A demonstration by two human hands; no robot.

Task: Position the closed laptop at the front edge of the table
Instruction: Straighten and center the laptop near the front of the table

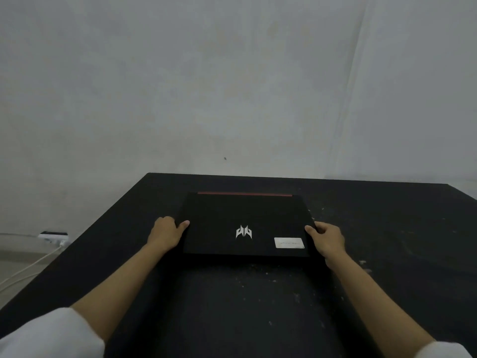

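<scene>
Two bare hands clamp the closed laptop (245, 226) by its short sides, just below the middle of the frame. The left hand (166, 232) curls around the left side with its thumb lying on the lid; the right hand (326, 237) does the same at the right, thumb tip on top, the other fingers hidden beneath or behind the casing. Whether the machine is lifted or resting flat on the table (232, 306) cannot be told.

It sits toward the far half of the dark tabletop, so a broad bare stretch lies between it and the near edge at the bottom of the frame. That pull toward the body is likely where trouble could come. The lid looks smooth and matte, and a grip by thumbs and fingertips alone could slip. White specks and crumbs scattered over the tabletop, thickest at the right, could scratch the underside if it is dragged. Drawn too far, it could overhang the edge and tip.

Its shape is a flat black slab with a red strip (245, 194) along the far edge, a pale angular logo (244, 232) at centre, and a white rectangular sticker (289, 242) at the lid's lower right. White cables (25, 272) trail across the floor at the left.
</scene>
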